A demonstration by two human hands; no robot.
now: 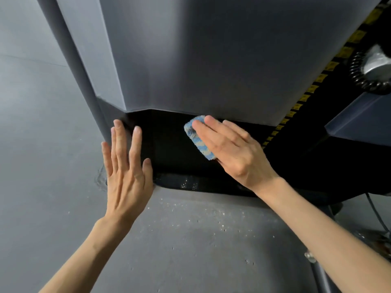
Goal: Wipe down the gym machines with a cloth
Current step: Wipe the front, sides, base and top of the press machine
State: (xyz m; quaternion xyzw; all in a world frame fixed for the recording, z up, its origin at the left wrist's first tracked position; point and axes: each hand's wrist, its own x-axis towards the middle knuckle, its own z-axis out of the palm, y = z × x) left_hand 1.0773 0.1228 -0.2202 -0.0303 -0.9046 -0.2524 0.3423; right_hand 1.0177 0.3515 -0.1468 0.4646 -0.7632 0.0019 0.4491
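Note:
A gym machine with a grey shroud [190,60] rises in front of me, and a black panel [169,144] runs along its base. My right hand [230,151] presses a folded blue and white cloth [195,137] flat against that black panel, just under the grey shroud's lower edge. Its fingers lie straight over the cloth. My left hand [127,166] lies with straight, spread fingers at the black panel's left end, beside the machine's grey corner post [84,81]; contact is unclear.
A weight stack with yellow labels [313,89] runs up the right side, next to a black coiled cord [357,75] and a silver part [378,62]. Grey speckled floor [190,240] lies below. A cable [376,212] hangs at the lower right.

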